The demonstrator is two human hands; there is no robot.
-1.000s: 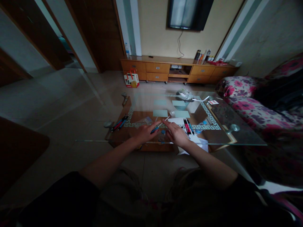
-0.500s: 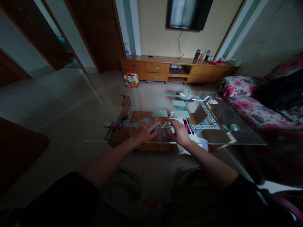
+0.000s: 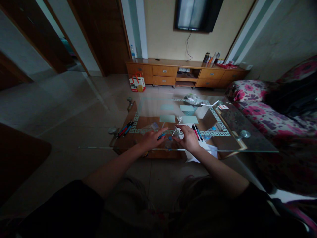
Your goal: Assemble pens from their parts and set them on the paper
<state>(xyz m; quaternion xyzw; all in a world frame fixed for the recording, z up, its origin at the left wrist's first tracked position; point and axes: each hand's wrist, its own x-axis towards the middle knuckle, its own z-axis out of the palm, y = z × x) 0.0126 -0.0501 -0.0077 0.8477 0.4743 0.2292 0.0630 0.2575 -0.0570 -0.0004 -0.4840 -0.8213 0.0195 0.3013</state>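
Observation:
My left hand (image 3: 150,139) is over the near edge of the glass table, its fingers closed on a blue pen (image 3: 161,136), perhaps only its barrel. Facing it, my right hand (image 3: 188,138) has thumb and index finger curved around a thin white stick (image 3: 174,131), which looks like a pen refill; the exact contact is too small to see. Just right of that hand, red and blue pens with black parts (image 3: 197,133) lie on white paper (image 3: 204,145). More pens (image 3: 125,129) are bunched at the table's left side.
The glass table (image 3: 257,142) has metal fittings at its corners. Toward its far side are a plastic bag (image 3: 193,98), a white strip (image 3: 210,104) and a red-and-white card (image 3: 223,107). A clear plastic packet (image 3: 152,127) lies beyond my left hand. A flowered sofa (image 3: 257,112) borders the right.
The white stick has shifted slightly right and tilted a little, and my right fingers have drawn closer around it. My left hand with the blue pen stays almost still.

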